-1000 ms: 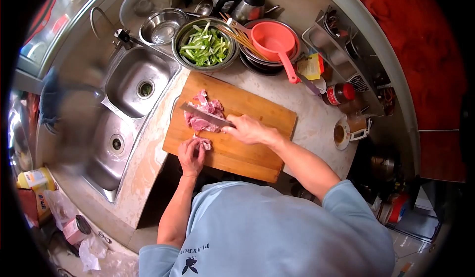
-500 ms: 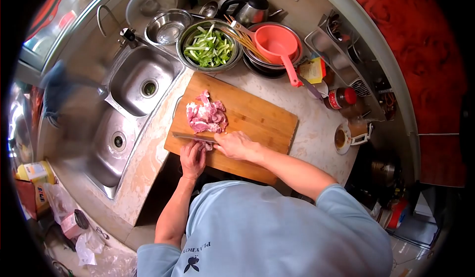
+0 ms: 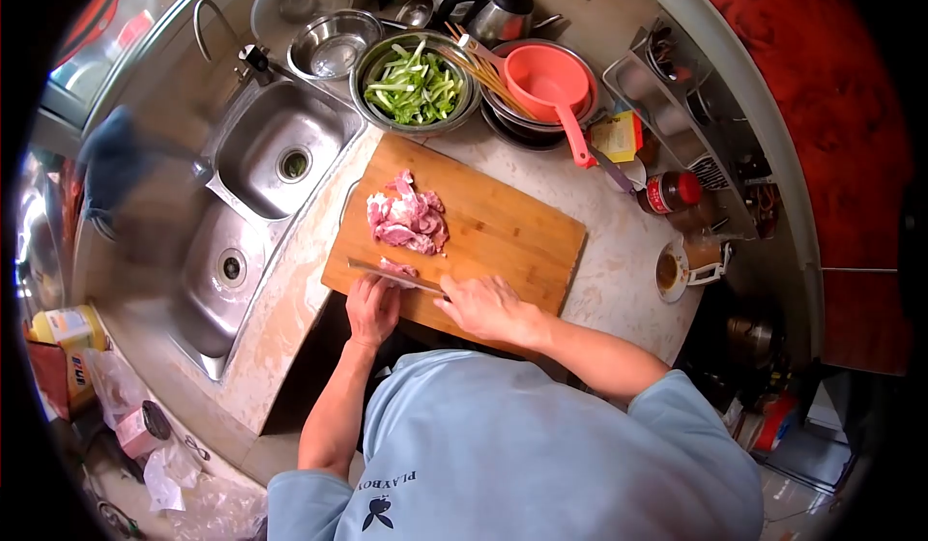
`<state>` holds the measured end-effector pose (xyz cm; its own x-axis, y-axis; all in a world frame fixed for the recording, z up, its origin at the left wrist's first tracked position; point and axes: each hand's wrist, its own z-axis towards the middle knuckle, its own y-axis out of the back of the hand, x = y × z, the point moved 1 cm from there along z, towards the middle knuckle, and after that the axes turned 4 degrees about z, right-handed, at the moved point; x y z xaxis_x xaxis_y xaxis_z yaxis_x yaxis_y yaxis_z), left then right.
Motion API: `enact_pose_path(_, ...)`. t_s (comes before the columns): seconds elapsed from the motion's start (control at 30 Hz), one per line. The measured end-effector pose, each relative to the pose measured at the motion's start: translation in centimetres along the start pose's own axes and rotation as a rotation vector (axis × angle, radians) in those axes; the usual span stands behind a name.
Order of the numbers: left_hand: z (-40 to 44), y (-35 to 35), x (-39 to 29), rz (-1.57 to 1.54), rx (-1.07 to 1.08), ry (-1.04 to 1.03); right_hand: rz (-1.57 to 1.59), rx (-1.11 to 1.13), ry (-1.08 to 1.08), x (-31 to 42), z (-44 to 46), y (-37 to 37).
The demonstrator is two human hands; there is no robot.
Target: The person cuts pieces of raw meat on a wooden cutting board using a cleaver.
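Observation:
My right hand [image 3: 480, 307] is wrapped around the handle of a kitchen knife [image 3: 391, 276], whose blade points left across the near part of a wooden cutting board [image 3: 503, 236]. On the near side of the blade, the curled fingers of my left hand [image 3: 372, 307] press on a piece of meat, mostly hidden by the fingers and blade. A pink strip of meat [image 3: 398, 267] shows just beyond the blade. Farther up the board lies a pile of sliced raw meat [image 3: 408, 217].
A double sink [image 3: 275, 149] is at the left. Behind the board stand a bowl of cut green vegetables [image 3: 414, 87], a coral strainer [image 3: 546, 75] resting on stacked bowls, and a kettle [image 3: 498, 19]. At the right are a red-lidded jar [image 3: 667, 193] and a small sauce cup [image 3: 669, 270].
My right hand has moved right and slightly toward me with the knife. A meat strip now shows beyond the blade. My left hand stays almost in place.

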<state>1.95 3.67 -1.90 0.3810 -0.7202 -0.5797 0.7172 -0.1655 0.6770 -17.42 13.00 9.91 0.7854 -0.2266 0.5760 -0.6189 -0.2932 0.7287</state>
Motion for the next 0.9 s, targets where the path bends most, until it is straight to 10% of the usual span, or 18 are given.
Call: enact_pose_path(0.9, -0.3, -1.3, 1.5, -0.047, 0.001, -0.007, 0.062, 0.196, -0.144, -1.9, 4.3, -2.6)
